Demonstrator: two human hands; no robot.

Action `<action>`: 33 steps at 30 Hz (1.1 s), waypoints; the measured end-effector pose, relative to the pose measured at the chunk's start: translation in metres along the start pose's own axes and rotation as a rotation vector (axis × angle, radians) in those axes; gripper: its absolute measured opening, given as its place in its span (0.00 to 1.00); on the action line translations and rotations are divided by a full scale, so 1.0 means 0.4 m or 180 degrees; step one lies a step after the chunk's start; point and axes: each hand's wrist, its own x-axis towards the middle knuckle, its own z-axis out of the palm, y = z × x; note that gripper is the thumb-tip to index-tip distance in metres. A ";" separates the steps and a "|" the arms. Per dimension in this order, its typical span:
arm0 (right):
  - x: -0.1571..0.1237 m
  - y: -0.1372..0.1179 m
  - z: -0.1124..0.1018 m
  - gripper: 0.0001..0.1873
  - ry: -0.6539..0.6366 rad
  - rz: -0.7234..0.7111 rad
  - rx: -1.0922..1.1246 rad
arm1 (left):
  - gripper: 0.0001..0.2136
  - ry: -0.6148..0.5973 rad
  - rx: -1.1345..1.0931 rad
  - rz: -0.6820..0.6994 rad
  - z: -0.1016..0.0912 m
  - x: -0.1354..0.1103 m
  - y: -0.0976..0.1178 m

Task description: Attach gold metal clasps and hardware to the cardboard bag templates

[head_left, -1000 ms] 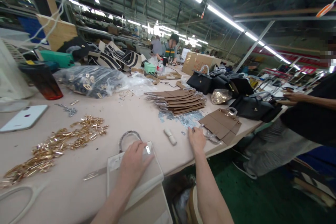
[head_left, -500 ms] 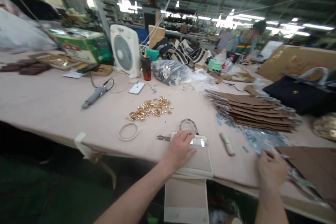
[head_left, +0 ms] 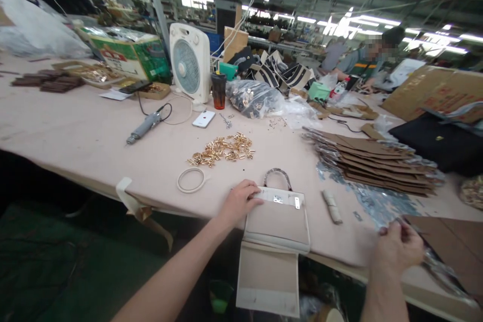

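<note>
A pale handbag (head_left: pixel 279 224) lies at the table's front edge, its flap hanging below the tabletop. Two small silver metal plates show near its top, and a wrapped, curved handle (head_left: pixel 277 171) rises behind. My left hand (head_left: pixel 239 204) is at the bag's upper left corner, thumb and fingers closed around the edge; it hides the strap there. On the right, my right hand (head_left: pixel 398 246) is closed, fingertips pinched together beside a brown panel (head_left: pixel 449 236) and scattered small metal plates (head_left: pixel 377 206). What the pinch holds, if anything, cannot be made out.
Gold hardware (head_left: pixel 222 150) is piled beyond a tape roll (head_left: pixel 190 180). A power screwdriver (head_left: pixel 145 127), phone (head_left: pixel 204 118) and fan (head_left: pixel 189 63) stand farther back. Stacked brown panels (head_left: pixel 381 161) and a rolled pale piece (head_left: pixel 332 207) lie right. A person (head_left: pixel 364 63) is across the table.
My left hand has slid left from the bag's top to its corner, uncovering a metal plate and covering the strap. My right hand has stayed near the metal plates. The view has shifted slightly.
</note>
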 end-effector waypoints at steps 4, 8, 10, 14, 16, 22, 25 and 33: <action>-0.115 -0.112 0.056 0.21 -0.0395 0.0187 0.0930 | 0.07 -0.0027 0.0266 0.0256 -0.006 0.004 0.002; -0.261 -0.255 0.116 0.20 -0.1519 0.0326 0.1125 | 0.05 -0.0068 0.0276 0.0328 -0.009 0.006 0.013; -0.322 -0.312 0.143 0.19 -0.2065 0.0301 0.1080 | 0.04 -0.0121 0.0204 0.0250 -0.011 0.008 0.017; -0.392 -0.371 0.187 0.17 -0.2622 0.0286 0.1090 | 0.01 -0.0174 0.0207 0.0122 -0.010 0.017 0.018; -0.407 -0.378 0.203 0.15 -0.2714 0.0290 0.1091 | 0.02 -0.0195 0.0222 0.0104 -0.009 0.021 0.019; -0.429 -0.380 0.230 0.14 -0.3255 -0.0022 0.0638 | 0.04 -0.0145 0.0265 0.0159 -0.005 0.019 0.020; -0.436 -0.378 0.247 0.11 -0.3515 -0.0506 0.0431 | 0.08 -0.0141 0.0125 0.0077 -0.004 0.013 0.016; -0.474 -0.349 0.301 0.07 -0.3659 -0.1316 0.0077 | 0.21 -0.0164 -0.0198 -0.0106 -0.001 0.007 0.001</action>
